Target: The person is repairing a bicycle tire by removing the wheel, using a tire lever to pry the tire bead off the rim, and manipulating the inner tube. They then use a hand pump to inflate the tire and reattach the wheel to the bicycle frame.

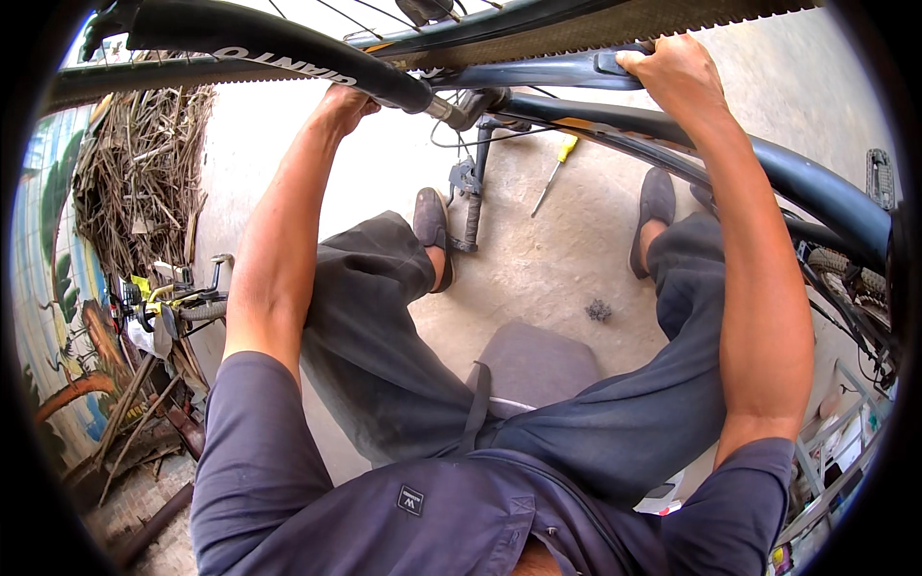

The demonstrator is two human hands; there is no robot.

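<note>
A dark bicycle spans the upper part of the head view, tilted, its handlebar grip [473, 219] and brake lever down near the floor. My left hand [348, 108] is closed at the black fork leg [288, 62], which hides part of its fingers. On the right, my right hand [680, 75] is wrapped round a dark blue tube [547, 73] close under the tyre [615, 40]. A thicker blue frame tube [816, 182] runs past my right forearm. Below the bicycle lies a screwdriver [554, 178] with a yellow handle, touched by neither hand.
My shoes stand either side of the screwdriver. A small dark tangled clump [598, 310] lies on the concrete floor near a grey seat [538, 360] between my legs. Bundled sticks [144, 173] and another handlebar [197, 312] are at left; a pedal [879, 180] and metal rack [831, 461] at right.
</note>
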